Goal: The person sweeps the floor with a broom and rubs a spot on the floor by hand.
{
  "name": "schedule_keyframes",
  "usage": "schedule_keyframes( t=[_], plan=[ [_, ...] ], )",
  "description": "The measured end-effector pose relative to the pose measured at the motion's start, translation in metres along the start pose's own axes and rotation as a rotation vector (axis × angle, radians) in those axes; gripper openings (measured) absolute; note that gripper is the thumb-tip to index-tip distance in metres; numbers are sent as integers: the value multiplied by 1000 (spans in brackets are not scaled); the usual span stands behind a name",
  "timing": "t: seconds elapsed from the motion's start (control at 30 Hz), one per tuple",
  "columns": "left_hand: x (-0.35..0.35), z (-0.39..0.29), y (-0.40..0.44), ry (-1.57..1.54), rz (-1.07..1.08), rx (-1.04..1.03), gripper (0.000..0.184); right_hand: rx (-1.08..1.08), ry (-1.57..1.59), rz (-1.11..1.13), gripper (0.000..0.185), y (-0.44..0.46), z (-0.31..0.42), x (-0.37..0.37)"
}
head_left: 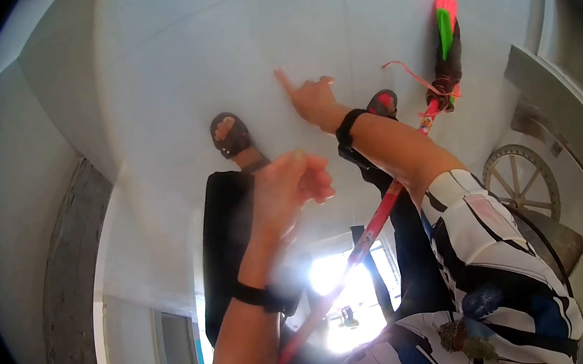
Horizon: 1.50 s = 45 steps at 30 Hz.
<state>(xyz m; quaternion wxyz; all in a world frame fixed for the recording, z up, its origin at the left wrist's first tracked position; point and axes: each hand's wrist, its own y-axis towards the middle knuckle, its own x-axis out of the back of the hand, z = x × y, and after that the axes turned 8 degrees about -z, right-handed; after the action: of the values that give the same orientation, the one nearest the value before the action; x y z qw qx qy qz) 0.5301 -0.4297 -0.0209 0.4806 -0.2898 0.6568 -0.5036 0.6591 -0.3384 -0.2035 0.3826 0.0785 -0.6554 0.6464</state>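
Note:
My left hand (289,189) is raised over the floor, its fingers curled in loosely and hazy in the glare. I see nothing in it. My right hand (314,99) reaches further out, index finger stretched and thumb apart, with nothing in it. A broom (382,211) with a red handle slants from near my body, past my right forearm, to the upper right. Its pink and green head (445,25) is partly wrapped in dark cloth (449,72), tied with a pink string (409,73). Neither hand visibly grips the broom; its handle's lower end is hidden.
Pale glossy floor tiles (216,45) spread ahead, reflecting bright light near my legs. My sandalled feet (231,133) stand apart. At right are a spoked wheel (521,183) and a pale panel (566,104). A grey strip (72,260) runs along the left side.

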Motion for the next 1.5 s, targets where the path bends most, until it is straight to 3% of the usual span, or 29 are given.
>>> schedule_keyframes(
  t=[0.17, 0.23, 0.33, 0.47, 0.53, 0.67, 0.73, 0.83, 0.97, 1.03, 1.17, 1.27, 1.33, 1.37, 1.43, 1.5],
  plan=[
    [0, 0, -1, -22, 21, 3, 34, 22, -129, 30, 94, -5, -9, -2],
    [-1, -1, -1, -16, 21, 1, 34, 129, -139, -5, 96, -8, -13, 2],
    [-2, -1, 0, -13, 19, -3, 34, 126, -175, -149, 101, -5, -16, -5],
    [-2, -2, 0, -7, 19, 6, 35, 95, -220, -153, 104, 0, -19, -9],
    [-1, 0, 2, 5, 28, -19, 35, 110, -198, -7, 106, -2, -21, -4],
    [-1, -1, -1, -8, 1, 0, 36, 78, -211, -64, 108, 0, -26, 0],
    [-3, -2, 0, -13, 26, -13, 36, 87, -227, 175, 116, -2, -28, 9],
    [-2, -2, -2, -15, 23, -14, 36, 57, -178, 177, 117, 1, -27, 6],
    [0, 0, -2, -28, 34, -24, 36, 90, -210, 121, 114, -3, -29, 4],
    [0, 0, -1, -25, 33, -16, 36, 37, -148, 137, 95, -4, -31, 15],
    [-3, -1, -3, -11, 39, -10, 35, -66, -75, 146, 89, 1, -41, 35],
    [-4, 1, -2, -21, 32, -11, 35, -154, 26, 113, 81, 7, -62, 35],
    [-4, 1, -2, -13, 27, -5, 35, -194, 304, -120, 73, 6, -73, 34],
    [-4, 0, -2, -4, 18, 2, 35, -195, 302, -120, 73, 5, -80, 34],
    [-2, 1, 0, 2, 21, -2, 35, -446, 1147, 194, 57, -2, -87, 65],
    [-3, 2, 0, 9, 25, -6, 35, -481, 1165, 198, 53, -10, -85, 78]
  ],
)
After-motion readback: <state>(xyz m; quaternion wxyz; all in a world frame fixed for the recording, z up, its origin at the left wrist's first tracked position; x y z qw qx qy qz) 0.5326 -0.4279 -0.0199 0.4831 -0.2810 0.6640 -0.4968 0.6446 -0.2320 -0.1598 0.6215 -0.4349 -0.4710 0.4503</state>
